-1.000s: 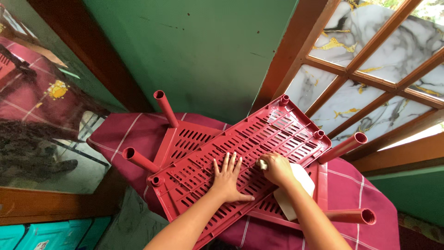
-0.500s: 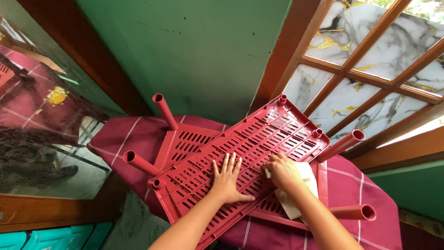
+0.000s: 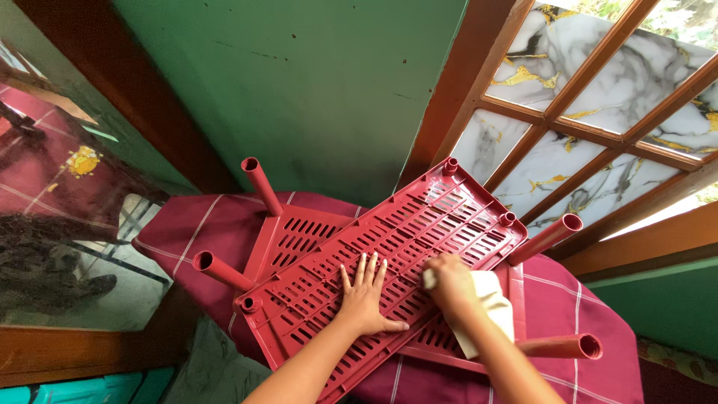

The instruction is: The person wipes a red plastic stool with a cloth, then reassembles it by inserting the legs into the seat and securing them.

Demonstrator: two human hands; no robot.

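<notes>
Left hand flat and open, fingers spread, pressing on red slatted shelf. Right hand just beside it, closed on pale cloth, rubbing against same shelf; cloth trailing below and right of that grip. Shelf tilted under both hands, atop second shelf with upright tube legs, all on maroon checked cover over surface.

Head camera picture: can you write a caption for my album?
Left hand flat on a red slatted shelf, right hand pressing a pale cloth on it.
</notes>
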